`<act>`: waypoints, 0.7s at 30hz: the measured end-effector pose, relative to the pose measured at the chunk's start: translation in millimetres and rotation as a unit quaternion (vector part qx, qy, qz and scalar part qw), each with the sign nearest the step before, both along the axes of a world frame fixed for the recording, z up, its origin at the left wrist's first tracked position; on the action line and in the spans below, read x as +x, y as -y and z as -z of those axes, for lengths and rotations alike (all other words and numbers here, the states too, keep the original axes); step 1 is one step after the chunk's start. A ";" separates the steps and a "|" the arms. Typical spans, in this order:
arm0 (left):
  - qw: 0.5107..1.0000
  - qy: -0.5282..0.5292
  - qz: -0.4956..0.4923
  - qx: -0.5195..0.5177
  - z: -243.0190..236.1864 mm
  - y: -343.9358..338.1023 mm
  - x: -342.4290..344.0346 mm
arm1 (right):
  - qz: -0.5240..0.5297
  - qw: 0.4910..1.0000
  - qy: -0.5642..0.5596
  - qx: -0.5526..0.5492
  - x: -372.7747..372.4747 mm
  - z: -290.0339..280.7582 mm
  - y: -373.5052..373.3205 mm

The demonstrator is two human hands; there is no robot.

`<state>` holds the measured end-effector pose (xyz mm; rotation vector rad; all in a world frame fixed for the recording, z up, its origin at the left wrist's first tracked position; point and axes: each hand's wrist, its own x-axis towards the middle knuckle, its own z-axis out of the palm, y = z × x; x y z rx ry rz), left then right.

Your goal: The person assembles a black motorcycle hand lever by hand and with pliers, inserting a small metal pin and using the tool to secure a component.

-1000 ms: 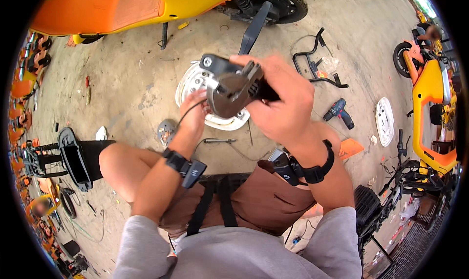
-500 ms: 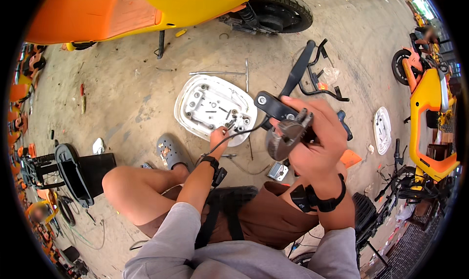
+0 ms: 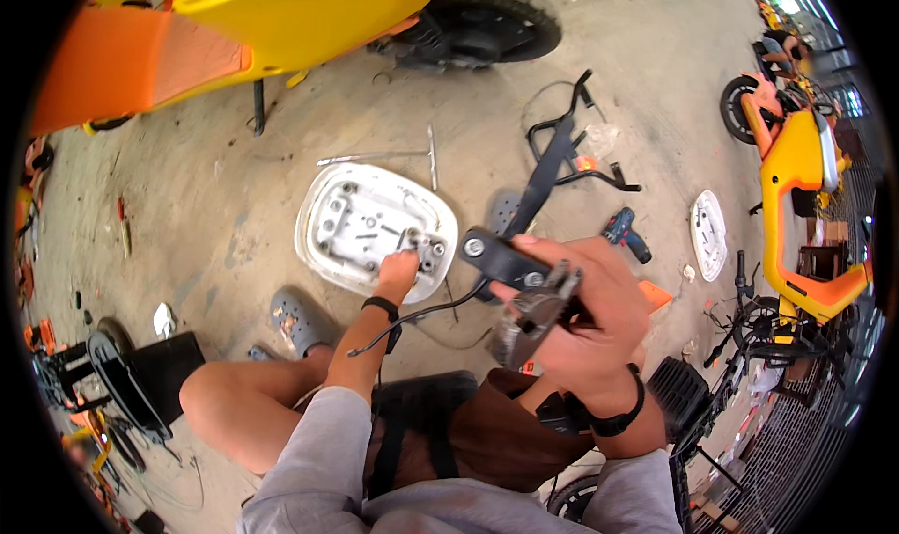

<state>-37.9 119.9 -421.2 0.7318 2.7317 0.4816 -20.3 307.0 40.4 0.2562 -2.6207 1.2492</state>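
My right hand is closed around a black metal part raised in front of my lap. It has a bolted bracket, a long flat arm reaching away and a thin black cable trailing left past my left wrist. Under my fingers a worn, serrated grey metal piece sticks out; I cannot make out its kind. My left hand reaches into a white plastic shell on the floor, fingers closed among small metal parts at its right side. Whatever they hold is hidden.
A T-shaped metal rod lies beyond the shell. To the right are a black tubular frame, a cordless drill and another white shell. Yellow scooters stand ahead and at right, near another person.
The view has shifted, sliding the floor things leftward in it. My left hand has reached deeper into the shell. My right hand still grips the black part.
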 end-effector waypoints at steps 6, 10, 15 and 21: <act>0.987 0.070 -0.073 0.122 13.6 -22.1 -14.0 | -0.022 0.997 -0.017 -0.071 -10.7 -1.6 6.6; 0.984 0.060 -0.015 0.165 -13.8 -55.6 0.1 | 0.000 0.993 -0.069 -0.095 -13.3 6.6 9.2; 0.980 0.054 0.003 0.191 -27.5 -50.3 12.5 | -0.016 0.992 -0.089 -0.092 -12.2 19.7 17.8; 0.971 0.022 0.022 0.236 -31.4 -32.4 17.1 | -0.009 0.992 -0.095 -0.086 -11.6 21.4 20.6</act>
